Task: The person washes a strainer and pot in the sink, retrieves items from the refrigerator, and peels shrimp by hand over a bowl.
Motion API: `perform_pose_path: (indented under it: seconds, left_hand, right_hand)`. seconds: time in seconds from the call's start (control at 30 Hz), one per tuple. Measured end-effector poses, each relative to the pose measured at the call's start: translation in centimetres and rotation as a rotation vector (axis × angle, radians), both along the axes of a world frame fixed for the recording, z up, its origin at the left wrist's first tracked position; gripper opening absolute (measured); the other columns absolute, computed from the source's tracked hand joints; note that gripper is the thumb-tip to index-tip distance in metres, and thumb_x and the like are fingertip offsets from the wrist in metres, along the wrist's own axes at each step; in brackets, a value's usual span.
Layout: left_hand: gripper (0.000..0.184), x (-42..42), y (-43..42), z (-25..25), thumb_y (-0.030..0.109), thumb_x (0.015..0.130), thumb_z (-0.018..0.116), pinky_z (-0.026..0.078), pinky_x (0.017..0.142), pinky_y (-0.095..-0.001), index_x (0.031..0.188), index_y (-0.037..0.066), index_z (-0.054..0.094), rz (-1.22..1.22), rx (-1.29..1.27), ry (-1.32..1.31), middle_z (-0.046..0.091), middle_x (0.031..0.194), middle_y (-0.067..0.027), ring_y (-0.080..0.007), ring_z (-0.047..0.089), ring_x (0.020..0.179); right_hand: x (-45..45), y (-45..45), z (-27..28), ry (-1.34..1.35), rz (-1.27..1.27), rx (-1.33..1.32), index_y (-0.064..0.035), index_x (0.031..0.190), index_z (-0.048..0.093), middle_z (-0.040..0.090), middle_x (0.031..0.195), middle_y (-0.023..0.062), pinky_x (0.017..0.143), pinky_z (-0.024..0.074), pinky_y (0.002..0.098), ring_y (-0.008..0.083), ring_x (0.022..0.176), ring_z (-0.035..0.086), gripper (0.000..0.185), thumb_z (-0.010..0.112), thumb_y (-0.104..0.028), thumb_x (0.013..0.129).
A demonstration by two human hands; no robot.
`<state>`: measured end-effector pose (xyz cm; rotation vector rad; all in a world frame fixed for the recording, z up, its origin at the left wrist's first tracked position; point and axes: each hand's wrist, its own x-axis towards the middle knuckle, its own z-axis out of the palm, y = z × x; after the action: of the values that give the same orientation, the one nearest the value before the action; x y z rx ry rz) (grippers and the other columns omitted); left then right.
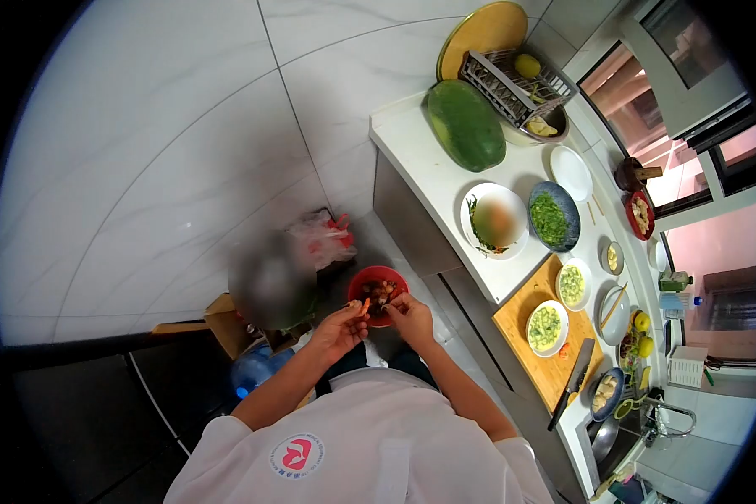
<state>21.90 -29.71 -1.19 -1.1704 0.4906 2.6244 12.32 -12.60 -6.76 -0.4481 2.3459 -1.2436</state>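
Observation:
Both my hands are over a red bin (366,275) on the floor, which has dark and reddish scraps (380,293) in it. A small orange-red piece (365,307) is pinched between the fingertips of my left hand (340,329); its exact kind is too small to tell. My right hand (412,322) is at the bin's near right side, with fingers drawn together. Whatever those fingers hold, if anything, is hidden.
At right, a white counter (399,126) carries a watermelon (467,126), a plate of greens (493,220), a blue bowl of chopped greens (549,220), and a cutting board (521,315) with bowls and a knife (575,378). A blue water jug (259,370) stands at left.

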Motion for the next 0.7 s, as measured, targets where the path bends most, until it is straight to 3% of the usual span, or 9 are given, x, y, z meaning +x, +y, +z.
perform_pose_path:
  seconds: [0.07,0.13,0.3,0.37,0.43,0.53,0.63,0.67,0.7]
  left_hand:
    - [0.017,0.0,0.0,-0.2,0.022,0.084,0.068,0.050,0.068,-0.0287,0.093,0.010,0.062,-0.014,-0.015,-0.011,0.061,0.084,-0.0026,-0.0137,0.057,0.073]
    - [0.018,0.1,0.1,-0.6,0.025,0.084,0.068,0.047,0.068,-0.0276,0.094,0.011,0.061,-0.017,-0.072,-0.012,0.060,0.084,-0.0013,-0.0130,0.056,0.074]
    - [0.017,-0.3,0.6,-0.9,0.024,0.084,0.068,0.045,0.068,-0.0264,0.096,0.015,0.062,-0.058,-0.093,-0.010,0.059,0.084,0.0014,-0.0114,0.054,0.076]
    - [0.018,-0.3,0.7,-1.0,0.023,0.082,0.070,0.045,0.068,-0.0262,0.097,0.017,0.062,-0.083,-0.094,-0.010,0.058,0.085,0.0027,-0.0103,0.053,0.077]
    - [0.013,-0.2,0.4,-1.7,0.023,0.086,0.066,0.044,0.068,-0.0254,0.094,0.015,0.060,-0.061,-0.062,0.011,0.057,0.085,0.0024,-0.0119,0.053,0.078]
    - [0.010,-0.7,0.4,-1.3,0.021,0.086,0.065,0.044,0.066,-0.0248,0.092,0.016,0.058,-0.085,-0.090,-0.035,0.057,0.085,0.0027,-0.0109,0.051,0.076]
    - [0.012,-1.0,0.1,-1.1,0.021,0.085,0.067,0.044,0.066,-0.0249,0.092,0.015,0.059,-0.124,-0.144,-0.020,0.056,0.083,0.0030,-0.0101,0.051,0.074]
    - [0.014,-1.2,0.1,-0.9,0.022,0.084,0.068,0.044,0.066,-0.0251,0.093,0.015,0.061,-0.145,-0.184,0.008,0.057,0.082,0.0033,-0.0098,0.051,0.072]
    - [0.014,-1.3,0.3,-0.7,0.022,0.084,0.068,0.044,0.066,-0.0251,0.093,0.015,0.061,-0.160,-0.184,0.019,0.057,0.082,0.0033,-0.0098,0.051,0.072]
  right_hand:
    - [0.2,-0.6,1.2,-0.085,-0.031,-0.075,-0.0032,0.090,0.062,0.066,0.087,0.0114,0.067,0.0492,0.0319,0.0203,0.074,0.064,0.018,0.069,-0.016,0.079]
    - [0.6,-1.4,3.8,-0.481,-0.051,-0.358,-0.0023,0.088,0.063,0.065,0.082,0.0070,0.066,0.0479,0.0284,0.0135,0.073,0.061,0.017,0.071,-0.014,0.078]
    - [2.0,-1.8,3.3,-0.262,0.060,-0.365,-0.0019,0.091,0.063,0.064,0.081,0.0059,0.068,0.0471,0.0266,0.0120,0.074,0.059,0.014,0.066,-0.012,0.082]
    - [1.9,-1.5,3.2,-0.174,0.078,-0.367,-0.0053,0.092,0.065,0.060,0.077,-0.0019,0.059,0.0453,0.0219,0.0073,0.068,0.056,0.010,0.066,-0.009,0.083]
    - [1.7,-1.0,4.1,-0.141,0.070,-0.316,-0.0054,0.091,0.064,0.060,0.077,-0.0022,0.059,0.0450,0.0213,0.0062,0.068,0.055,0.007,0.064,-0.007,0.084]
    - [0.9,-0.2,5.6,-0.633,-0.066,-0.608,-0.0064,0.087,0.063,0.060,0.075,-0.0034,0.056,0.0441,0.0205,0.0059,0.064,0.054,0.004,0.060,-0.009,0.086]
    - [0.3,1.0,5.2,-0.673,-0.172,-0.696,-0.0071,0.088,0.063,0.062,0.079,-0.0029,0.057,0.0467,0.0226,0.0086,0.068,0.058,0.007,0.061,-0.013,0.087]
    - [0.2,1.4,5.1,-0.661,-0.183,-0.704,-0.0071,0.088,0.063,0.062,0.079,-0.0029,0.057,0.0467,0.0226,0.0086,0.068,0.058,0.007,0.061,-0.013,0.087]
    - [0.2,1.9,4.9,-0.250,0.017,-0.249,-0.0076,0.089,0.063,0.063,0.084,-0.0020,0.059,0.0483,0.0234,0.0100,0.071,0.059,0.009,0.061,-0.016,0.087]
